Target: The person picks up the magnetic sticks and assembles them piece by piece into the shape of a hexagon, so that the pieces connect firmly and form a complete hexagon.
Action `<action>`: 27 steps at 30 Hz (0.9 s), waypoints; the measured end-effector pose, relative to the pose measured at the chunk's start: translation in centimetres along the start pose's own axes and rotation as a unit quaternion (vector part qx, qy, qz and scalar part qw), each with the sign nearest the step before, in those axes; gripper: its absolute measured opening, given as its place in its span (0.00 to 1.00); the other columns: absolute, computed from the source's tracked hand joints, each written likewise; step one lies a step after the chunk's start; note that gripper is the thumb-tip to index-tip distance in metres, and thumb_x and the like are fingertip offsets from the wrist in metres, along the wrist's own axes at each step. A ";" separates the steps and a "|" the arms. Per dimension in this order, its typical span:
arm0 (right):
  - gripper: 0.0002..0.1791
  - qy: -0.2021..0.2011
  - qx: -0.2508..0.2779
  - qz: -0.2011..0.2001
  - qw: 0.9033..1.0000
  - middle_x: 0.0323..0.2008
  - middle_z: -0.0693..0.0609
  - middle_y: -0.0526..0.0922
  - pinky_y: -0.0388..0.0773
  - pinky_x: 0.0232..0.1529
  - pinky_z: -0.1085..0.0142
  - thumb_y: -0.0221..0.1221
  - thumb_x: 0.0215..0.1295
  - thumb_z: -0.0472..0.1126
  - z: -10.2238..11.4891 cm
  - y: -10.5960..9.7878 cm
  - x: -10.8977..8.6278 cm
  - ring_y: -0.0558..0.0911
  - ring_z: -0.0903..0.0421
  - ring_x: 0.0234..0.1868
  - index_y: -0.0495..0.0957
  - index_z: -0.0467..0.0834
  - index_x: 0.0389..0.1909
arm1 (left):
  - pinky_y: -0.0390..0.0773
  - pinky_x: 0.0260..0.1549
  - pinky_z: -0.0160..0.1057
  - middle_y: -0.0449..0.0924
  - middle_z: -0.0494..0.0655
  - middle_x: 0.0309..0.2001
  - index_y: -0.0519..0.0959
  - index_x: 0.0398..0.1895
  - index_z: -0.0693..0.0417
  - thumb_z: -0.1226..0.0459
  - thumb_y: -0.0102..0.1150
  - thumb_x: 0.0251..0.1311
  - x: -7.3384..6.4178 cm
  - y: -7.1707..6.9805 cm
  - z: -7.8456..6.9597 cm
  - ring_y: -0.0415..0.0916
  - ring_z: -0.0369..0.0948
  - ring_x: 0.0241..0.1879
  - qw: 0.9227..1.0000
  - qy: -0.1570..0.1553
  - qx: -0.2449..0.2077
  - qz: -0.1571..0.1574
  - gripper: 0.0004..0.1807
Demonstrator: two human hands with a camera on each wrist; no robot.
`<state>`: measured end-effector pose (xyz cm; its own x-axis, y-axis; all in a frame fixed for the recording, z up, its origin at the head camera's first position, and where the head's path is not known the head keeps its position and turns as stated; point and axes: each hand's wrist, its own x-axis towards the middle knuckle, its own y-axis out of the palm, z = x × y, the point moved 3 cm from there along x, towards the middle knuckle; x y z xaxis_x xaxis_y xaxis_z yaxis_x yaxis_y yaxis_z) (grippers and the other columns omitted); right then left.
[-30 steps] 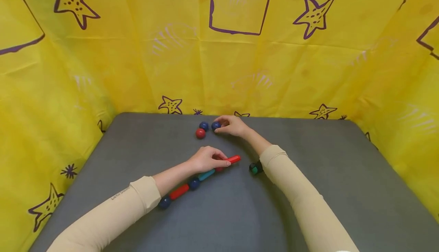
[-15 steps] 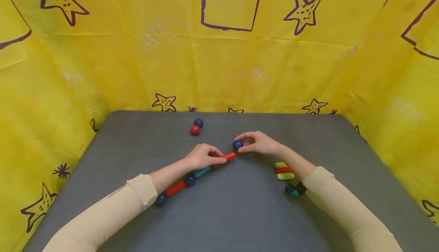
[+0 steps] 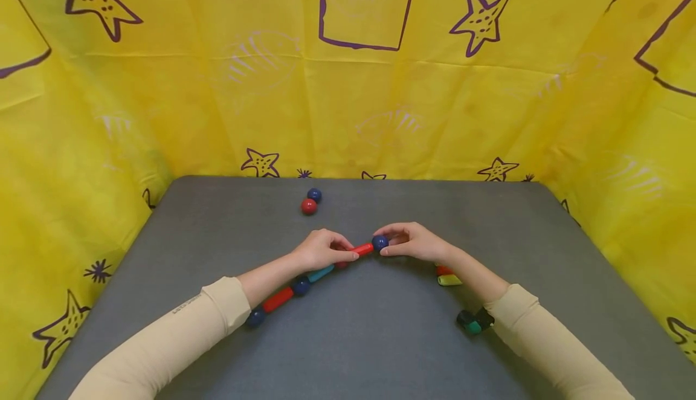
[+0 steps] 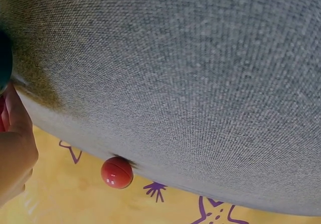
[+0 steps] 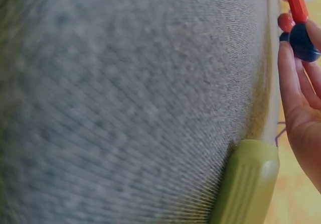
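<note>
My left hand (image 3: pixel 321 249) pinches a red rod (image 3: pixel 364 248) between thumb and fingers. A blue ball (image 3: pixel 380 242) is held in the fingertips of my right hand (image 3: pixel 415 241), touching the rod's free end; the right wrist view shows the two meeting as well. Behind the left hand runs a line of pieces: a partly covered red ball (image 3: pixel 341 264), a light-blue rod (image 3: pixel 321 274), a blue ball (image 3: pixel 301 286), another red rod (image 3: pixel 278 299) and an end blue ball (image 3: pixel 255 317). How these pieces join cannot be made out.
Toward the back of the grey table (image 3: pixel 348 339) lie a loose red ball (image 3: pixel 309 206) and a loose blue ball (image 3: pixel 314 194). A yellow-green rod (image 3: pixel 449 280) and a red one sit partly under the right forearm. Yellow patterned cloth (image 3: pixel 348 110) walls the table's back and sides.
My right hand has carried the blue ball from beside the loose balls, nearer and to the right, up to the red rod's end. The left hand keeps its grip, almost still.
</note>
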<state>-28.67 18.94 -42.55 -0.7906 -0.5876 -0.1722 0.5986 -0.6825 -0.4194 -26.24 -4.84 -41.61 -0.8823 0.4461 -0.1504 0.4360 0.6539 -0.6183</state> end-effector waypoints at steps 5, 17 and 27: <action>0.25 0.004 0.003 -0.003 1.000 0.54 0.48 0.80 0.77 0.52 0.61 0.68 0.60 0.46 -0.2 0.1 -0.1 0.83 0.53 0.49 0.79 0.45 0.57 | 0.73 0.35 0.37 0.82 0.38 0.29 0.87 0.39 0.49 0.51 0.68 0.57 0.1 0.1 -0.2 0.74 0.39 0.32 1.000 0.008 0.005 0.005 0.14; 0.25 -0.010 0.002 -0.003 1.000 0.53 0.48 0.81 0.78 0.50 0.62 0.68 0.60 0.46 0.5 0.9 0.1 0.83 0.52 0.49 0.78 0.44 0.57 | 0.77 0.28 0.34 0.84 0.44 0.28 0.86 0.39 0.56 0.52 0.65 0.60 1.3 1.0 -1.9 0.80 0.39 0.28 0.998 0.053 -0.008 0.028 0.16; 0.23 -0.016 -0.009 0.010 1.000 0.52 0.47 0.81 0.77 0.51 0.62 0.66 0.63 0.43 0.5 -0.2 -0.6 0.81 0.52 0.49 0.77 0.42 0.58 | 0.77 0.28 0.34 0.84 0.44 0.26 0.86 0.35 0.56 0.55 0.66 0.60 1.5 1.5 -1.9 0.81 0.38 0.26 0.998 0.051 -0.023 0.025 0.13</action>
<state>-28.24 19.25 -41.91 -0.7738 -0.6149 -0.1520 0.6114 -0.6623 -0.4331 -26.56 -2.05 -41.31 -0.8372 0.5377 -0.1001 0.4896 0.6553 -0.5752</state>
